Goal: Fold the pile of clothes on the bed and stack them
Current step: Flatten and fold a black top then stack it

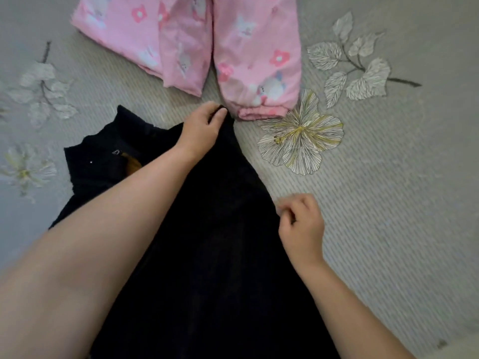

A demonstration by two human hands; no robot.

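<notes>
Black garment (212,242) under both arms; left hand (201,125) pinches its far end; right hand (300,226) curled, empty

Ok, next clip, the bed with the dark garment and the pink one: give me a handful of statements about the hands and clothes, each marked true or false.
1. The left hand grips the far tip of the black garment. True.
2. The right hand rests on the pink garment. False: it is at the black garment's right edge, fingers curled there, well short of the pink one.
3. The pink garment lies farther from the person than the black one. True.
4. The bedsheet is plain white. False: it is grey with printed flowers and leaves.
5. The pink garment is printed with flowers. True.
</notes>
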